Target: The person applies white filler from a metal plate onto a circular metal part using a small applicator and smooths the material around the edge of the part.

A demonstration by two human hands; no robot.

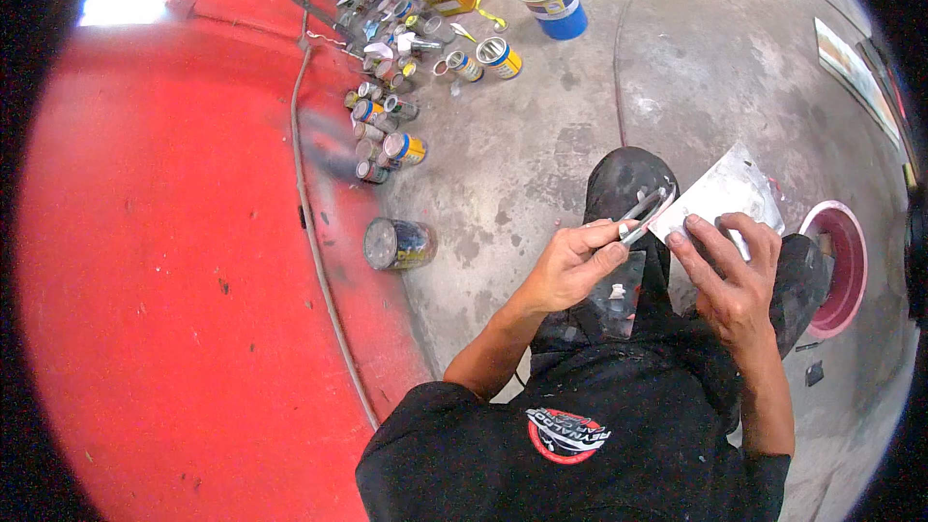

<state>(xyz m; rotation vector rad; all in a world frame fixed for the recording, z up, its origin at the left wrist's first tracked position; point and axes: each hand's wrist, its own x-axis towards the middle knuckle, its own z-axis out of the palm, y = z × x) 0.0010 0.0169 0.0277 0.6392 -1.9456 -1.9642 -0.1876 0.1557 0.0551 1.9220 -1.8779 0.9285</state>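
Note:
My left hand (587, 263) is closed on a slim grey piece (646, 213) that looks like a narrow frame or bent strip; its exact kind is unclear. Pinkish material shows beside its far edge. My right hand (727, 271) grips a flat, whitish, smeared sheet (730, 193), with the fingers over its near edge and the thumb side toward the left hand. The sheet's left corner meets or nearly meets the grey piece. Below my left hand, a dull grey flat plate (619, 302) with a white spot lies on my dark trousers.
A red wall (174, 261) stands at the left, a hose (300, 155) along it. Several paint cans (404, 148) crowd the floor beside it, with a dark can (399, 244) nearer. A blue bucket (561, 14) stands farther off. At right is a pink tub (851, 271).

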